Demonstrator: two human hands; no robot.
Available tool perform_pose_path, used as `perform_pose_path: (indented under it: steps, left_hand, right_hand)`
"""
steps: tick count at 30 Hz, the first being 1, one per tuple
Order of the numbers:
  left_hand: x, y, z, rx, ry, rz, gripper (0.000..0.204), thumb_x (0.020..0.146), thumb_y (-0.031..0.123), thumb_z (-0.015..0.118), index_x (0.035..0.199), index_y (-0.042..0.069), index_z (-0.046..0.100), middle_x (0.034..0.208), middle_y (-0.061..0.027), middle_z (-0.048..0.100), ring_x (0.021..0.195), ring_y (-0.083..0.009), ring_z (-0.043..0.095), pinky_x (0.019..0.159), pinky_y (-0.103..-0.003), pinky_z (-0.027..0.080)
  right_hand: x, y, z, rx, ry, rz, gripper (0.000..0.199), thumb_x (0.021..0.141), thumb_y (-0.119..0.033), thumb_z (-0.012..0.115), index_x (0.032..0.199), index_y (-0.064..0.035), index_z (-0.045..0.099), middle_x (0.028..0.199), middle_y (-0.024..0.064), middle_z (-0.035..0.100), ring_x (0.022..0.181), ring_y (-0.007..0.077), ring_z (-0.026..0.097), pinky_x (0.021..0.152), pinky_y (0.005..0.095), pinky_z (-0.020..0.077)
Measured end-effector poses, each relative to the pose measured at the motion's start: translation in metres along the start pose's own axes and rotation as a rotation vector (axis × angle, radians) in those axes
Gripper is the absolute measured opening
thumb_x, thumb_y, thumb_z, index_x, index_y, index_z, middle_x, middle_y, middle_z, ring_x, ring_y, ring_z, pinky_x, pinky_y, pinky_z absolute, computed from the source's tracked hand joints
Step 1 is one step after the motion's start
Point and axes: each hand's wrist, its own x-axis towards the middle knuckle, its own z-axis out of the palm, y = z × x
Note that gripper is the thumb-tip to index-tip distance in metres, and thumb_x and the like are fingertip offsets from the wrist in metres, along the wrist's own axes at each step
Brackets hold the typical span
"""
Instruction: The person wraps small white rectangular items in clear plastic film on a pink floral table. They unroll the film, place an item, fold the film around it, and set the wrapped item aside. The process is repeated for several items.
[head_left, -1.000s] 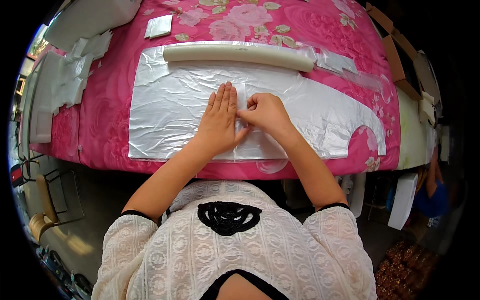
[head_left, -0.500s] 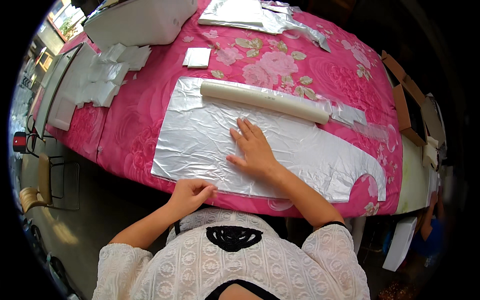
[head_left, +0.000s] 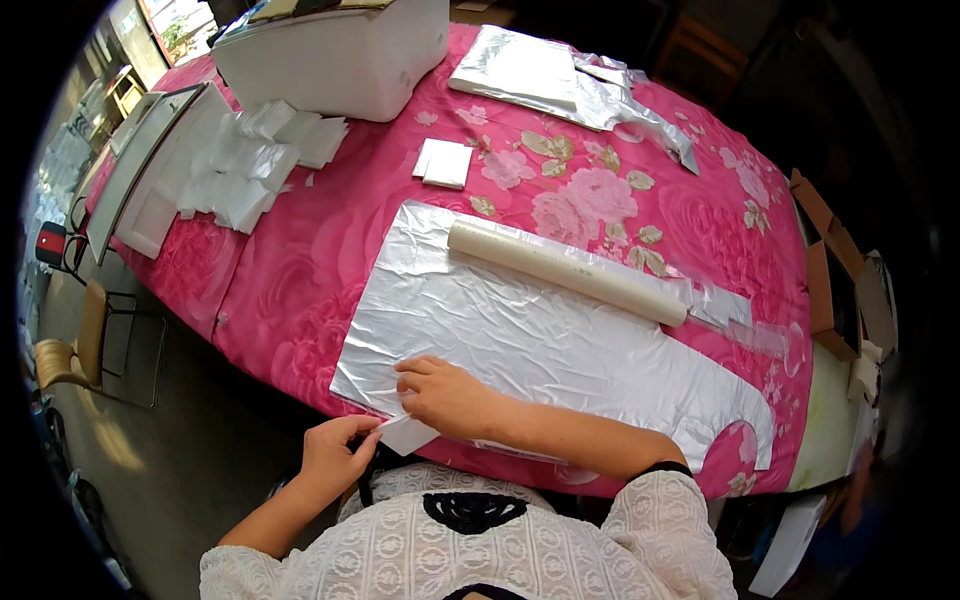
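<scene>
A stack of thin, silvery-white plastic film (head_left: 520,350) lies creased on the table, cut in an apron-like shape with a round notch at its right end. At its near edge, my left hand (head_left: 338,447) is closed in a pinch on a lifted white flap of the film. My right hand (head_left: 450,397) rests on the film just beside that flap, fingers bent and a little apart, its thumb mostly hidden. Across the far side of the film lies a pale cardboard tube (head_left: 565,272), clear of both hands.
A pink flowered cloth (head_left: 290,310) covers the table. Folded film packets (head_left: 265,160) and a white foam box (head_left: 335,65) stand far left. A small folded packet (head_left: 446,163) lies behind the sheet, more folded film (head_left: 520,65) farther back. Cardboard boxes (head_left: 835,285) sit right; a chair (head_left: 90,340) left.
My right hand has slid left and nearer across the film. My left hand has come to the near edge and pinched a flap up. The view has shifted, so the table things sit lower.
</scene>
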Motion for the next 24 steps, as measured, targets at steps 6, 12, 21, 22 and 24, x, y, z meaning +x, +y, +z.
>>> perform_pose_path:
  steps: [6,12,21,22,24]
  left_hand:
    - [0.003,0.008,-0.003,0.064,0.144,0.282,0.037,0.069,0.005,0.069,0.105,0.002,0.060,0.106,-0.0151,0.062,0.091,-0.0270,0.063,0.075,-0.032,0.051]
    - [0.013,0.015,0.001,0.132,0.006,0.437,0.038,0.068,0.005,0.069,0.104,0.000,0.060,0.110,-0.0141,0.061,0.091,-0.0283,0.063,0.078,-0.033,0.051]
    - [0.017,0.008,0.001,0.144,0.039,0.420,0.037,0.067,0.001,0.068,0.103,-0.001,0.060,0.113,-0.0175,0.058,0.090,-0.0286,0.063,0.078,-0.033,0.051]
    - [0.017,0.007,0.003,0.143,0.037,0.429,0.037,0.067,0.001,0.067,0.103,-0.001,0.059,0.113,-0.0177,0.058,0.091,-0.0289,0.063,0.078,-0.033,0.051]
    - [0.023,0.008,0.008,0.158,0.003,0.501,0.037,0.067,0.001,0.067,0.104,-0.001,0.059,0.114,-0.0180,0.058,0.092,-0.0295,0.063,0.078,-0.034,0.051]
  right_hand:
    - [0.053,0.088,-0.090,0.364,0.412,0.610,0.016,0.074,-0.019,0.068,0.082,-0.0053,0.067,0.077,0.0082,0.065,0.074,0.0236,0.061,0.066,0.0337,0.0468]
    - [0.091,0.223,-0.102,0.266,0.629,1.033,0.029,0.076,-0.029,0.067,0.083,-0.0011,0.066,0.076,0.0128,0.066,0.066,0.0220,0.062,0.063,0.0344,0.0470]
    - [0.032,0.159,-0.121,-0.030,0.326,0.856,0.048,0.079,-0.040,0.063,0.108,-0.0023,0.061,0.105,0.0174,0.062,0.100,0.0304,0.058,0.086,0.0386,0.0444]
    - [0.006,0.142,-0.125,-0.072,0.278,0.814,0.047,0.080,-0.039,0.062,0.111,-0.0038,0.060,0.110,0.0171,0.059,0.104,0.0292,0.055,0.089,0.0372,0.0427]
    - [-0.061,0.119,-0.137,-0.173,0.241,0.758,0.047,0.081,-0.036,0.063,0.116,-0.0055,0.058,0.114,0.0165,0.057,0.108,0.0287,0.052,0.092,0.0363,0.0405]
